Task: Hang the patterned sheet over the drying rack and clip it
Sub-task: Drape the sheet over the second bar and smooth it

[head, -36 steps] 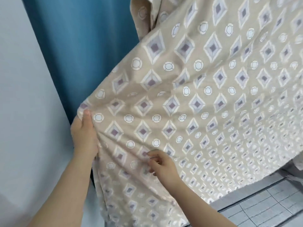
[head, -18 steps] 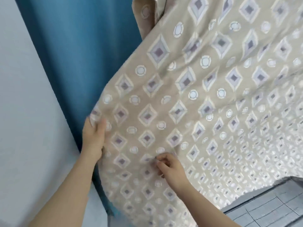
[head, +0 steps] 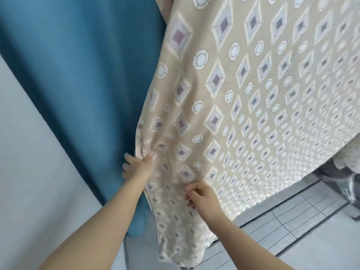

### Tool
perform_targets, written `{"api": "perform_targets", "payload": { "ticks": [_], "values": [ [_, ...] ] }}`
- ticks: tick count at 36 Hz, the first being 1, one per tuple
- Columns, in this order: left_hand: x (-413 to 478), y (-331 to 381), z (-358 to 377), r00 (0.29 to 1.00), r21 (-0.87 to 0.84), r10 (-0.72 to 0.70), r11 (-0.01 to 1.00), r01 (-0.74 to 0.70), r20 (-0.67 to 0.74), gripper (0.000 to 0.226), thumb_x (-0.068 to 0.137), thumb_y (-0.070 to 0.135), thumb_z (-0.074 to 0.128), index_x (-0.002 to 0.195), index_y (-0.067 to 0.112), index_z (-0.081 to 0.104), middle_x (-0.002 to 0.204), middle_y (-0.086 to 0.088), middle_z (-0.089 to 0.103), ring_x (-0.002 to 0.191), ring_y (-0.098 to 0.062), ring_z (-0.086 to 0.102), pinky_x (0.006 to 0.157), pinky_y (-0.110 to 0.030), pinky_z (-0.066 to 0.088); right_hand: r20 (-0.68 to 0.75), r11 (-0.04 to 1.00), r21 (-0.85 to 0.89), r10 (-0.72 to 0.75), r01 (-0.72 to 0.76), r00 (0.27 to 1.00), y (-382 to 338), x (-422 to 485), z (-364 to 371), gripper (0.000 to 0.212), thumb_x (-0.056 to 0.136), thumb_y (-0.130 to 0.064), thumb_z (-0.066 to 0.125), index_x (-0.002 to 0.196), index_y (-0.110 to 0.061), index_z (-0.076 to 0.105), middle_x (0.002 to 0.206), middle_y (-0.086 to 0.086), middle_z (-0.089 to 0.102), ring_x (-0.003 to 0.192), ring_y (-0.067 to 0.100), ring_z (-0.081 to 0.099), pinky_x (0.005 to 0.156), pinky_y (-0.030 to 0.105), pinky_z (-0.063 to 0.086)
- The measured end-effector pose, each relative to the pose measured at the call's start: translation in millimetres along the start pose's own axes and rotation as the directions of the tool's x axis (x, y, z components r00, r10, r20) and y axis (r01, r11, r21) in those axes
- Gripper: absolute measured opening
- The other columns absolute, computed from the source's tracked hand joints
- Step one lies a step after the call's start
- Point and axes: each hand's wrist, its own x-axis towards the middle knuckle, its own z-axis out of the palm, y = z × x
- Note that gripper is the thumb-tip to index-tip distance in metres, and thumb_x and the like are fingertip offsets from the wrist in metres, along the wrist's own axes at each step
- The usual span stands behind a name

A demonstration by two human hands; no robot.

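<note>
The patterned sheet [head: 243, 114], beige with purple diamonds and white circles, hangs down from above and fills most of the view. My left hand [head: 136, 166] is at the sheet's left edge, thumb on the front and fingers spread behind the cloth. My right hand [head: 202, 197] pinches a fold lower down, near the middle of the hanging part. The drying rack and any clip are hidden by the sheet.
A blue curtain [head: 81, 75] hangs at the left behind the sheet, against a white wall [head: 23, 172]. Grey floor tiles [head: 292, 230] show at the lower right. A crumpled grey and white thing [head: 342, 172] lies below the sheet's right edge.
The sheet has swung down and right, hanging more steeply. My left hand has moved right along the edge, its fingers now spread. My right hand keeps its pinch.
</note>
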Motion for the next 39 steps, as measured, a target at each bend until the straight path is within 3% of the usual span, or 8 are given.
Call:
{"api": "perform_targets", "payload": {
  "ticks": [2, 5, 8, 12, 17, 21, 30, 39],
  "values": [
    [-13, -2, 16, 0.995, 0.016, -0.091, 0.996, 0.092, -0.038, 0.08, 0.089, 0.048, 0.048, 0.146, 0.011, 0.007, 0.148, -0.017, 0.019, 0.128, -0.038, 0.031, 0.1, -0.045, 0.034, -0.019, 1.0, 0.021, 0.014, -0.014, 1.0, 2, -2, -3, 0.022, 0.091, -0.001, 0.047, 0.076, -0.013, 0.058, 0.067, 0.003, 0.059, 0.056, 0.013, 0.053, 0.051, 0.014, 0.042],
    [-31, -9, 33, 0.998, -0.07, -0.023, 0.997, 0.019, -0.05, 0.045, 0.09, 0.036, 0.052, 0.118, 0.004, 0.035, 0.127, -0.02, 0.042, 0.105, -0.036, 0.048, 0.078, -0.038, 0.041, -0.048, 0.999, 0.028, 0.023, -0.022, 0.999, 7, -6, -10, 0.025, 0.09, 0.001, 0.047, 0.073, -0.014, 0.058, 0.065, 0.001, 0.059, 0.055, 0.013, 0.053, 0.05, 0.014, 0.042],
    [-53, -12, 45, 0.978, -0.171, 0.153, 0.977, -0.129, 0.14, 0.019, 0.092, 0.026, 0.051, 0.088, 0.009, 0.046, 0.094, -0.015, 0.061, 0.079, -0.027, 0.061, 0.072, -0.036, 0.048, -0.086, 0.999, 0.029, 0.045, -0.043, 0.995, 14, -10, -19, 0.024, 0.088, 0.001, 0.047, 0.073, -0.011, 0.06, 0.065, 0.001, 0.058, 0.052, 0.013, 0.052, 0.048, 0.016, 0.041],
    [-84, -7, 58, 0.936, -0.39, 0.224, 0.915, -0.106, 0.27, 0.021, 0.095, 0.022, 0.047, 0.075, 0.015, 0.047, 0.066, -0.002, 0.05, 0.06, -0.013, 0.054, 0.071, -0.035, 0.052, -0.13, 0.993, 0.044, 0.114, -0.109, 0.985, 26, -17, -32, 0.023, 0.087, 0.002, 0.046, 0.074, -0.01, 0.06, 0.064, 0.003, 0.059, 0.05, 0.012, 0.053, 0.047, 0.015, 0.041],
    [-114, -18, 68, 0.888, -0.371, 0.377, 0.889, -0.268, 0.262, 0.028, 0.094, 0.021, 0.049, 0.066, 0.017, 0.046, 0.059, 0.001, 0.049, 0.055, -0.012, 0.049, 0.061, -0.026, 0.043, -0.178, 0.978, 0.108, 0.195, -0.178, 0.964, 42, -24, -49, 0.018, 0.09, -0.004, 0.049, 0.077, -0.012, 0.058, 0.07, 0.005, 0.061, 0.055, 0.015, 0.053, 0.055, 0.022, 0.041],
    [-145, -28, 83, 0.759, -0.294, 0.534, 0.844, -0.449, 0.373, 0.027, 0.089, 0.017, 0.056, 0.064, 0.022, 0.047, 0.056, 0.005, 0.051, 0.058, -0.013, 0.049, 0.061, -0.025, 0.043, -0.227, 0.964, 0.172, 0.238, -0.202, 0.944, 49, -29, -65, 0.013, 0.09, -0.007, 0.05, 0.081, -0.011, 0.058, 0.07, 0.003, 0.061, 0.056, 0.014, 0.053, 0.057, 0.023, 0.042],
    [-166, -11, 160, 0.63, -0.11, 0.428, 0.871, -0.479, 0.648, 0.016, 0.09, 0.017, 0.051, 0.079, 0.028, 0.05, 0.068, 0.007, 0.058, 0.078, -0.023, 0.065, 0.061, -0.025, 0.042, -0.412, 0.93, 0.306, 0.321, -0.202, 0.853, 69, -48, -134, 0.01, 0.092, -0.009, 0.049, 0.088, -0.011, 0.058, 0.077, 0.002, 0.06, 0.058, 0.013, 0.053, 0.056, 0.021, 0.042],
    [-217, 25, 251, 0.522, -0.085, 0.395, 0.85, -0.52, 0.756, 0.022, 0.092, 0.016, 0.05, 0.075, 0.029, 0.049, 0.072, 0.003, 0.059, 0.059, -0.006, 0.054, 0.063, -0.025, 0.045, -0.538, 0.895, 0.411, 0.391, -0.172, 0.746, 95, -70, -237, 0.013, 0.091, -0.007, 0.049, 0.082, -0.013, 0.057, 0.076, 0.003, 0.059, 0.058, 0.015, 0.051, 0.055, 0.022, 0.041]
  ]
}}
